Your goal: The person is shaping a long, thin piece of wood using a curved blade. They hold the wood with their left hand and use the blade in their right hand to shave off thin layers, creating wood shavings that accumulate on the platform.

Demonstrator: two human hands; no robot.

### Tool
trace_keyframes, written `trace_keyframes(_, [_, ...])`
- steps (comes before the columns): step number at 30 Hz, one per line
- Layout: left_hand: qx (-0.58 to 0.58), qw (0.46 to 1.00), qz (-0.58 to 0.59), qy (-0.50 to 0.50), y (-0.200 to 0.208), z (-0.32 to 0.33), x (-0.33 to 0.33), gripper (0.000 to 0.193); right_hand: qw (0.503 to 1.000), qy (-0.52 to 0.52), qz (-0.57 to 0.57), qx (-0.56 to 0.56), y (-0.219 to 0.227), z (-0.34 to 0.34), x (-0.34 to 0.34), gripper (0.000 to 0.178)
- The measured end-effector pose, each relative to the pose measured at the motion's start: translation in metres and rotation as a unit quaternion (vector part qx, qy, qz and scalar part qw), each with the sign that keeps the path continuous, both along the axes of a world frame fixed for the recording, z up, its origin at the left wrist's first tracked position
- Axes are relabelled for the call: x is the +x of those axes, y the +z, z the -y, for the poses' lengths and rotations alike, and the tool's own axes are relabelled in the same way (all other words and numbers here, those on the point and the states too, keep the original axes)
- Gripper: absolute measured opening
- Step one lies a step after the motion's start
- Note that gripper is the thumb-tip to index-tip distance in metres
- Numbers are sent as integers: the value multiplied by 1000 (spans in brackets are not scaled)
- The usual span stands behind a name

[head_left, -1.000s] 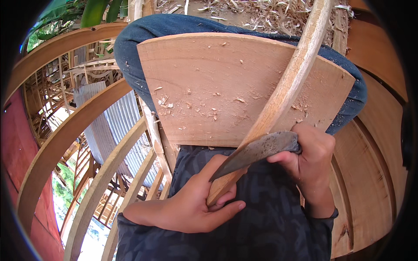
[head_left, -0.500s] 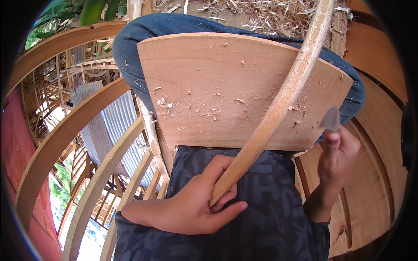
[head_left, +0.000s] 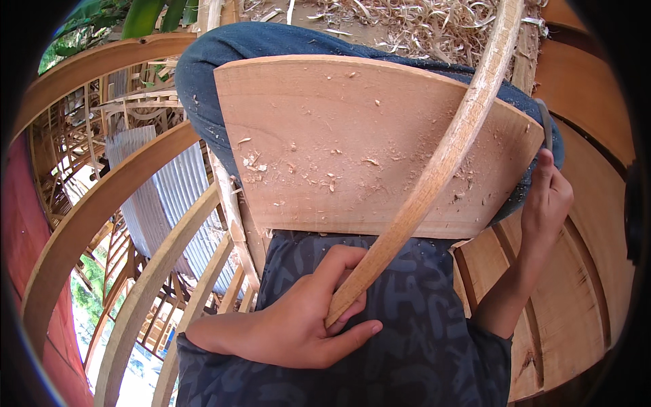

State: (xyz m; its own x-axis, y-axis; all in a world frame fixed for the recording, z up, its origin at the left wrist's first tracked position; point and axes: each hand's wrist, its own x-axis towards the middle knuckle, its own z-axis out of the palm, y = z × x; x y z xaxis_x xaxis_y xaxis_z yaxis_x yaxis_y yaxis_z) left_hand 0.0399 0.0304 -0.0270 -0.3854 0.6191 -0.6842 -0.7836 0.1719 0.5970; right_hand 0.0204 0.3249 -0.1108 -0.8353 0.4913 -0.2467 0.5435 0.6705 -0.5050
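A long, slightly curved wooden pole point(head_left: 424, 203) runs from my lap up past the top right of the view. My left hand point(head_left: 308, 308) grips its near end, fingers wrapped round it. Under the pole a wide wooden board point(head_left: 325, 136) with a curved far edge lies across my legs, dotted with small chips. To the right of the board, my right hand point(head_left: 548, 197) is closed on a knife, its grey blade point(head_left: 546, 123) pointing up and away from me. The knife's handle is hidden in the fist, and the blade is apart from the pole.
Curved wooden ribs point(head_left: 102, 203) rise on the left, with corrugated metal sheets point(head_left: 183, 193) below them. Curled shavings point(head_left: 434, 27) pile up beyond my legs. Curved planking with dark seams point(head_left: 563, 298) lines the right side.
My right hand has moved right and farther up with the knife, and the blade now points upward past the board's right corner. The left hand and pole stay nearly still.
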Motion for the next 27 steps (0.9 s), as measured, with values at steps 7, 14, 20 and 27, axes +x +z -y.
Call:
trace_keyframes(7, [17,999,38,-4,-2,4,-1,57,946,260,-27,-190,29,74,24,55])
trace_keyframes(14, [56,997,50,31,3,5,0,58,966,244,-67,-47,11,59,16,59])
trace_keyframes(20, [119,987,88,62,3,5,4,63,974,201,-81,-59,20,63,13,57])
trace_keyframes(27, [183,978,64,82,-4,16,17,66,999,-25,-30,-29,9,-4,26,61])
